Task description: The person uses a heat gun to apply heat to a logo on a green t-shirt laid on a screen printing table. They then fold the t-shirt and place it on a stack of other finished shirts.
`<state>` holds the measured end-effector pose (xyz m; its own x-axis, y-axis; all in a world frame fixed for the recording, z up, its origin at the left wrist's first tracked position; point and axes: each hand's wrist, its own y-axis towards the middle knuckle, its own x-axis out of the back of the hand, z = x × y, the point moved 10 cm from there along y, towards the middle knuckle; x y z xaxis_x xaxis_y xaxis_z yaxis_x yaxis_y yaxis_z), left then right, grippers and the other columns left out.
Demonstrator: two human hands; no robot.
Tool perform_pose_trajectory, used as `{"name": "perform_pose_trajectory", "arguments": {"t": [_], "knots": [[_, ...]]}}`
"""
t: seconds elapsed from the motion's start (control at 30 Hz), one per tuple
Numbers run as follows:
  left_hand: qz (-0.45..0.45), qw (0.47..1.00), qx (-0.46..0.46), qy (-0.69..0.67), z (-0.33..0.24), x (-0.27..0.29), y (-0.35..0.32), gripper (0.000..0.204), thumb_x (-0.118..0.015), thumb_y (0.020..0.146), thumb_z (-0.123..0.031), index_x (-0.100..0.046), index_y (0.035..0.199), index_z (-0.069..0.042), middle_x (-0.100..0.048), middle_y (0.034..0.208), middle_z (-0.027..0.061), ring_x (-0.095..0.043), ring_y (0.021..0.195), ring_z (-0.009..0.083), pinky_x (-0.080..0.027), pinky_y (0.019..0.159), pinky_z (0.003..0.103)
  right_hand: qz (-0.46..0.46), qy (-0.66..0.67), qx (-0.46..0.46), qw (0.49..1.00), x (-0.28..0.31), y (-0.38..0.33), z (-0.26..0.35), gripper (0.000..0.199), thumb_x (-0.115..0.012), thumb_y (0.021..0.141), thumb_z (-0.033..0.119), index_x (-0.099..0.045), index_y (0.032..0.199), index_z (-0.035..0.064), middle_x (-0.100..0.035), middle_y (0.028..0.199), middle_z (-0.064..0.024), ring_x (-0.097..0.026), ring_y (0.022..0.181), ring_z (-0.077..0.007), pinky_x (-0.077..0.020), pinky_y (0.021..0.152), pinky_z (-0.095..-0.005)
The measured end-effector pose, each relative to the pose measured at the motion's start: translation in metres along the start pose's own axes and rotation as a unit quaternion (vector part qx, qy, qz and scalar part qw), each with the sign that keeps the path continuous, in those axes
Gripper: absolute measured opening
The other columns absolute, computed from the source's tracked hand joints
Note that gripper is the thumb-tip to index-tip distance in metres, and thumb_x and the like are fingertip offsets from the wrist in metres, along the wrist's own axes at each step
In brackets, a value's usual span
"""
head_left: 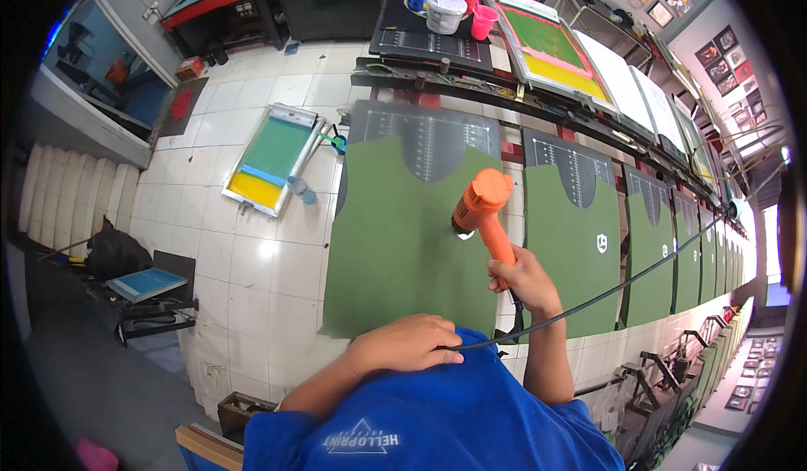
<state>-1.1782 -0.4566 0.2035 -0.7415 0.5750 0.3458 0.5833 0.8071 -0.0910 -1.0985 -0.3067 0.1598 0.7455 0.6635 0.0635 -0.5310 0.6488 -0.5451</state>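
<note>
My right hand [525, 282] is wrapped round the handle of an orange hair dryer [496, 231]. Its black nozzle points down at a green cut fabric panel [395, 252], just over a small white print [465, 235] that it partly covers. The panel lies flat on a dark platen [391, 122] marked with white ruler lines. Close to my body, at the panel's near edge, the fingers of my left hand [412, 342] are closed on a black cable [588, 303], which runs off up to the right.
More green panels [572, 244] on platens continue in a row to the right. Behind them runs a metal rail [538, 105] with screen frames [555, 50] and paint tubs [445, 13]. A screen frame [273, 160] is on the left over the tiled floor [244, 294].
</note>
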Motion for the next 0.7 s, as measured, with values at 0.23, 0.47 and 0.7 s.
{"name": "perform_pose_trajectory", "arguments": {"t": [0.23,0.47,0.7], "knots": [[-0.023,1.000,-0.012,0.003,-0.003,0.005,-0.002,0.037,-0.056,0.095,-0.035,-0.064,0.087,0.000,-0.060,0.089,0.0140,-0.058,0.091,0.0315,-0.045,0.083,0.041,-0.002,0.002,-0.009,1.000,-0.002,-0.005,-0.002,0.024,-0.061,0.088,0.012,-0.053,0.106,-0.0017,-0.055,0.076,-0.0011,-0.059,0.060,-0.0102,-0.0496,0.056,-0.0247],[-0.026,1.000,-0.010,0.000,-0.001,0.005,-0.003,0.038,-0.056,0.095,-0.036,-0.063,0.085,0.000,-0.059,0.087,0.0139,-0.057,0.089,0.0316,-0.045,0.082,0.041,-0.007,0.011,0.003,1.000,-0.002,-0.007,-0.005,0.025,-0.062,0.088,0.012,-0.053,0.105,-0.0021,-0.055,0.076,-0.0013,-0.059,0.060,-0.0105,-0.0487,0.056,-0.0245],[-0.025,1.000,-0.013,0.003,0.000,0.004,-0.001,0.037,-0.056,0.095,-0.035,-0.063,0.085,0.000,-0.058,0.086,0.0131,-0.057,0.088,0.0310,-0.045,0.081,0.041,-0.017,0.016,0.004,1.000,0.000,-0.015,-0.008,0.027,-0.063,0.086,0.011,-0.053,0.107,-0.0026,-0.055,0.077,-0.0009,-0.059,0.060,-0.0103,-0.0494,0.056,-0.0242]]}}
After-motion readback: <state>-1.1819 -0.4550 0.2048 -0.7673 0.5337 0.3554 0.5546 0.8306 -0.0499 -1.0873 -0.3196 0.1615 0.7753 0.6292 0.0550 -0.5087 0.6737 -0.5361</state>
